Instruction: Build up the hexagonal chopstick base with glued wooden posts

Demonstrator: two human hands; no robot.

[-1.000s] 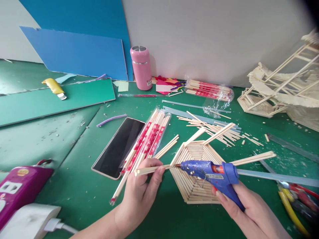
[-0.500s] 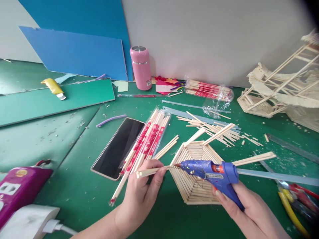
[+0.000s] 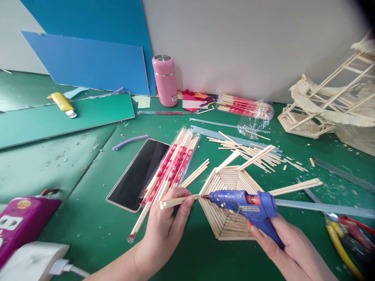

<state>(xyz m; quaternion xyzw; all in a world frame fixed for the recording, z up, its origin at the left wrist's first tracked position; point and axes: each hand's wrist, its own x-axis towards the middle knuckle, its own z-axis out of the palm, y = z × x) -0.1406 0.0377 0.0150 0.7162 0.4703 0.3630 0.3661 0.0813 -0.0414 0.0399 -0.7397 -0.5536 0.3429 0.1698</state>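
Note:
My left hand (image 3: 171, 222) pinches a pair of pale wooden sticks (image 3: 172, 202) between thumb and fingers, their far end meeting the left corner of a six-sided stick frame (image 3: 209, 218). In my right hand (image 3: 290, 242) is a blue hot glue gun (image 3: 243, 203), its nozzle pointing left at that same corner, close to the stick ends. A clear glue stick (image 3: 322, 207) runs out of the gun's back. The frame lies on the green table, partly covered by the gun, with other paired sticks (image 3: 258, 157) jutting from its corners.
Packaged chopsticks (image 3: 178, 160) lie beside a phone (image 3: 137, 173). Loose sticks (image 3: 260, 156) are scattered behind the frame. A pink flask (image 3: 165, 80), a yellow cutter (image 3: 62, 103), a purple power strip (image 3: 26, 222), pliers (image 3: 341, 238) and a built stick model (image 3: 322, 105) stand around.
The glue gun has shifted slightly left, its nozzle now nearer the stick ends at the frame's corner. My left hand keeps its hold, almost unmoved.

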